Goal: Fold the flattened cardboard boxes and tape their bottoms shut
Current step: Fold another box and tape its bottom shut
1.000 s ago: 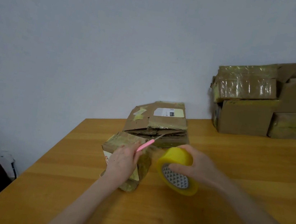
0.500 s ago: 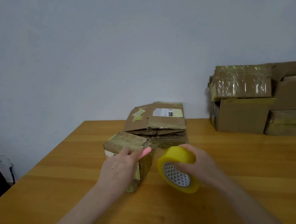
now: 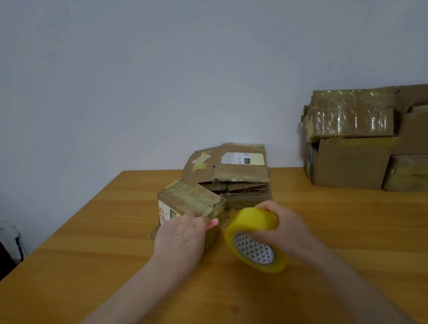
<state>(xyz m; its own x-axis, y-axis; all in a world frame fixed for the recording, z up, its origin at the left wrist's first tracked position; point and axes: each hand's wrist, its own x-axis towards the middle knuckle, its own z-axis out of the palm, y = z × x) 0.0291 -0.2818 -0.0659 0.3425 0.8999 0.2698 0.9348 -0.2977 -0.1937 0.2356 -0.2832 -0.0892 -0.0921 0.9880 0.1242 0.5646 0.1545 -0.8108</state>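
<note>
A small folded cardboard box, covered in old tape, stands on the wooden table. My left hand lies against its near right side and grips a pink cutter; only the pink end shows past the fingers. Just right of the box, my right hand grips a yellow tape roll from above, with a thumb in its core. The roll is tilted and its patterned core faces me. A short shiny strip of tape seems to run from the roll to the box.
A stack of flattened cardboard boxes lies right behind the small box near the wall. Several made-up boxes are piled at the back right. The table's left edge drops to a dark floor with a white plug.
My left hand has dropped from the box top to its near side, and the cutter's blade no longer shows. The right hand keeps the roll beside the box.
</note>
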